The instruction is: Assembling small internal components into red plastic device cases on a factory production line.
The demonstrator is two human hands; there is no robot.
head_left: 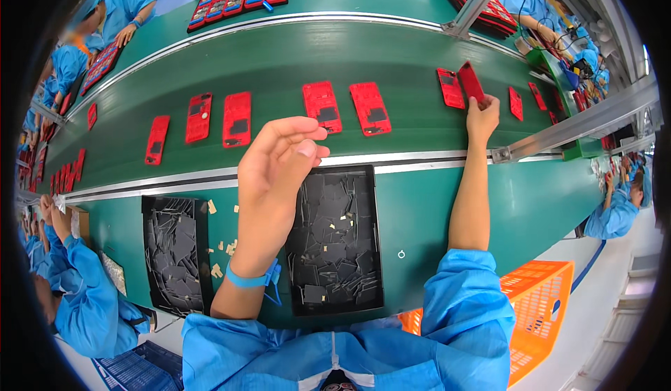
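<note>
My right hand point(482, 120) reaches out over the conveyor belt and is shut on a red phone-shaped housing point(470, 81), pinched at its near end and tilted up. Beside it, another red housing point(450, 88) lies on the belt. My left hand point(271, 171), with a blue strap on its wrist, hovers between the belt's near edge and a black tray point(378, 251) of thin dark pieces. Its fingers are loosely bent and somewhat apart, with nothing visible in them. Just past its fingertips lies a red housing with a dark square point(321, 101); another point(370, 109) is to the right.
A second black tray point(145, 251) of dark pieces stands left, with small beige bits point(216, 271) beside it. More red housings lie along the belt point(279, 55). A metal post point(552, 134) juts in at right, above an orange crate point(542, 307). Co-workers sit around.
</note>
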